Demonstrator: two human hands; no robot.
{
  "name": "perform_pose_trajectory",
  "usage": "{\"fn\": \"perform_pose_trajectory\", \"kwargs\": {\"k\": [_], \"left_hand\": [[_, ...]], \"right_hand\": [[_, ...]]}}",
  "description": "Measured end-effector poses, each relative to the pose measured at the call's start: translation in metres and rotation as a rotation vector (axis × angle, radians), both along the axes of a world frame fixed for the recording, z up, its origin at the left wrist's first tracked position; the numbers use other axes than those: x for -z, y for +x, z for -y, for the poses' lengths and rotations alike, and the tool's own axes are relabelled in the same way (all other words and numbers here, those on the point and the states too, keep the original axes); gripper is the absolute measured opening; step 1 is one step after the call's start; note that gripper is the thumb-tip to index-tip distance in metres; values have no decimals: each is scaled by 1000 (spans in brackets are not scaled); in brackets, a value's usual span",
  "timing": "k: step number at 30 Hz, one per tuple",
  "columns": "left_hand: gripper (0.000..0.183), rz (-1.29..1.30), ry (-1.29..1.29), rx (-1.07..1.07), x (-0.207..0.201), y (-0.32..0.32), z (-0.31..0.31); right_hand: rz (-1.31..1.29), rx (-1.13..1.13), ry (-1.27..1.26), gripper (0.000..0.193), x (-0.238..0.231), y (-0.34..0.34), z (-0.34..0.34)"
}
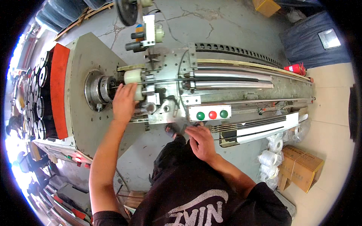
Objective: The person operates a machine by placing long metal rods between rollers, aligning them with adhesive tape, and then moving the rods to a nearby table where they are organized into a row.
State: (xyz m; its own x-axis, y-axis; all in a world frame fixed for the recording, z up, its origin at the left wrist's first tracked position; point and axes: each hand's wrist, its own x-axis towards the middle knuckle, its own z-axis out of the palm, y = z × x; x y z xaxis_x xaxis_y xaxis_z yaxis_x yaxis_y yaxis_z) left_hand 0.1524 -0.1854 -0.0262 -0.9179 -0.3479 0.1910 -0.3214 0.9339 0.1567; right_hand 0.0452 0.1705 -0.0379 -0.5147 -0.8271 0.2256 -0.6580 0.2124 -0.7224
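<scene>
My left hand point(125, 101) is at the left end of the machine. Its fingertips close on a thin dark rod point(169, 80) just beside the round metal chuck point(106, 88). White plastic rollers point(132, 76) sit against that hand, which partly covers the lower one. From there the rod runs right, over two shiny metal rollers point(233, 74). My right hand point(203, 142) hovers in front of the control panel point(194, 113) with its green and red buttons, fingers stretched out and slightly bent, nothing seen in it. Close to its right, several thin rods point(249, 125) lie in a tray.
A large grey machine housing point(88, 56) with an orange-red edge stands left, beside stacked black cylinders point(39, 94). At right are a cardboard box point(301, 165), white plastic-wrapped rolls point(269, 160) and a red fire extinguisher point(296, 69). A reel point(126, 11) hangs beyond the machine.
</scene>
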Motion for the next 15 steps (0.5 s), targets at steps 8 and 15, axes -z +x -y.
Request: {"fn": "perform_pose_trajectory", "kwargs": {"k": [8,15], "left_hand": [[85,51,-45,-80,-4,8,4],[84,13,-10,-105,-4,2,-7]], "right_hand": [[-184,-60,414,51,-5,-34,15],[-349,519,346,71,1,-256,-41]]}}
